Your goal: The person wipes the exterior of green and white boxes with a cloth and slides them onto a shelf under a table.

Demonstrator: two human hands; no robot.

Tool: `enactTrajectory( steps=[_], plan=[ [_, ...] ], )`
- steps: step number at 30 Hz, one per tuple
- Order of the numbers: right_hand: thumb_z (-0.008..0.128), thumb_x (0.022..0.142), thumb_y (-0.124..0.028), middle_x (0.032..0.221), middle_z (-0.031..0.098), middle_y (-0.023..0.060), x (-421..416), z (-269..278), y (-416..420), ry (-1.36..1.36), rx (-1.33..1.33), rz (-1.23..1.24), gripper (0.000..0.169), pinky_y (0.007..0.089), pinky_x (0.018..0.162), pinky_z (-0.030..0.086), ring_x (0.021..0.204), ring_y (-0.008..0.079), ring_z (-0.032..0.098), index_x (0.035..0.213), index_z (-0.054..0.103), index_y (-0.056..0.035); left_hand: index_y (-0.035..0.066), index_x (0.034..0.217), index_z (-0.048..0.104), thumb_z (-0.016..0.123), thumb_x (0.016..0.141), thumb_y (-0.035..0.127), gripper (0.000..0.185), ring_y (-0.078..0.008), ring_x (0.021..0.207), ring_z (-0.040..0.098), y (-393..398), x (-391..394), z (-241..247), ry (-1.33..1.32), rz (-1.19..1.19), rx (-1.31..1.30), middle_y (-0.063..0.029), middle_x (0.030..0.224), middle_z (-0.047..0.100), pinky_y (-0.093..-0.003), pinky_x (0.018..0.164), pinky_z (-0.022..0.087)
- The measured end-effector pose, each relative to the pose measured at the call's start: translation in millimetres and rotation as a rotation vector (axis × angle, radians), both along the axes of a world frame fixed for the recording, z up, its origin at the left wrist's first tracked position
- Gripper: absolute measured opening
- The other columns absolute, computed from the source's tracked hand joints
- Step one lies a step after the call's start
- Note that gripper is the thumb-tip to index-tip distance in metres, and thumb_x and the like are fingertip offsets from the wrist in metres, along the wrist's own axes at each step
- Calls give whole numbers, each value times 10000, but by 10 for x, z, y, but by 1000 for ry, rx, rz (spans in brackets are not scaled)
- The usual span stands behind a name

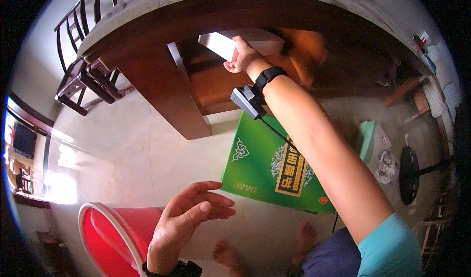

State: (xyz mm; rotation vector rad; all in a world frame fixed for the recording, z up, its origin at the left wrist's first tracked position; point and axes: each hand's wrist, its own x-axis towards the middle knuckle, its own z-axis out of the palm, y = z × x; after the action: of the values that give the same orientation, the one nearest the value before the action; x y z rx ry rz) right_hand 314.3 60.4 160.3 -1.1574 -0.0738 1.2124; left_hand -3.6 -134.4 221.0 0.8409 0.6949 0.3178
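Note:
My right hand (243,55) reaches under the table into an open wooden compartment (206,95). Its fingers and thumb are closed on the near end of a white box (218,46), whose far part lies in shadow. Below that arm, a green box (254,159) with gold and black printed writing lies on the floor. My left hand (187,210) is held above the floor with fingers apart and nothing in it. Just left of it is a red waste bin (106,236) with a pale rim and a clear plastic liner.
A wooden table (220,10) spans the top of the view. Dark wooden chairs (79,73) stand at the left. To the right are a pale green box (368,139), a clear crumpled plastic item (386,166) and a round black base (409,176). My bare feet (226,253) are below.

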Motion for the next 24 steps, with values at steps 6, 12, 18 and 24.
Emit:
enactTrajectory(
  steps=[6,12,18,24],
  plan=[
    [603,659,-203,992,423,123,361,-622,569,-419,258,303,376,511,707,390,942,349,376,988,430,-145,-29,1082,426,563,763,171,401,-240,870,541,93,-121,-212,11,75,-58,-168,923,555,-331,803,412],
    [555,722,-167,1081,364,126,240,-676,1092,149,-88,193,347,567,760,379,1025,379,320,1024,404,-87,-18,1085,424,559,772,182,396,-226,888,536,167,-222,-423,69,122,-145,-154,935,552,-322,804,411],
    [422,823,-173,1222,281,170,183,-856,1339,86,-56,268,323,557,857,311,1104,361,292,1114,377,-41,-11,1094,411,546,784,183,389,-220,908,526,226,-322,-636,77,155,-217,-144,946,547,-320,806,408],
    [431,811,-112,1300,137,188,360,-896,1407,113,85,441,453,488,961,214,1157,357,232,1200,238,17,-20,1098,402,539,790,169,386,-207,915,520,281,-285,-734,93,137,-243,-138,956,545,-312,805,405]
  ],
)
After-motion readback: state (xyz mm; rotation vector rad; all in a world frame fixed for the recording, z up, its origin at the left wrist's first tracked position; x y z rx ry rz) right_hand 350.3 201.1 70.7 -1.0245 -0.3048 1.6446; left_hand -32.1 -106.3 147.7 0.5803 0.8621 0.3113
